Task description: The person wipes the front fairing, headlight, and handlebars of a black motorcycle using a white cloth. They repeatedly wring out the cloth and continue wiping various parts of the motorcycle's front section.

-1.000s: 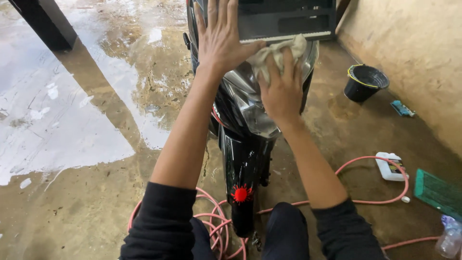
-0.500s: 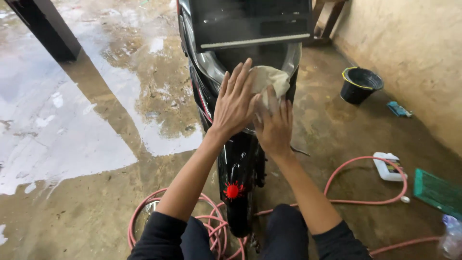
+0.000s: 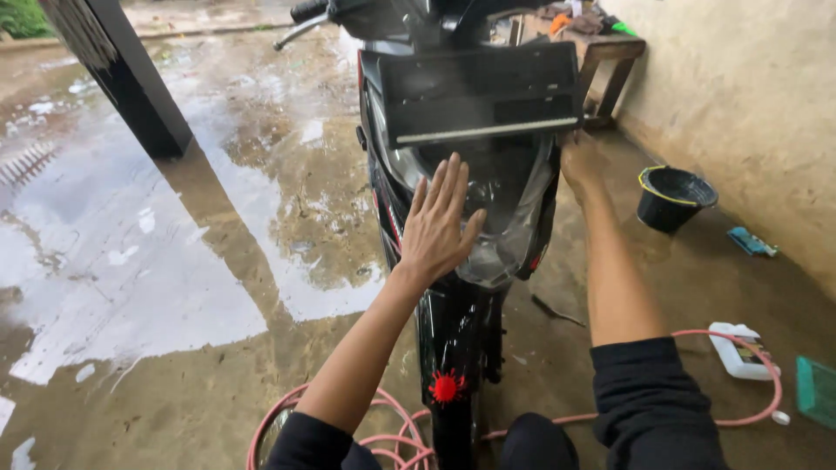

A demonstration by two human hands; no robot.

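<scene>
Right now I have my left hand (image 3: 438, 228) flat, fingers released, on the black motorcycle's rear fender (image 3: 488, 218), my right hand (image 3: 582, 165) at its far side, grip untellable; wiping seems underway, needing steady strokes next.

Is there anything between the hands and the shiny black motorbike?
Nothing visible. The left hand lies flat on the motorbike, fingers spread on its glossy front cover. The right hand presses against the cover's side edge. No cloth shows under either.
</scene>
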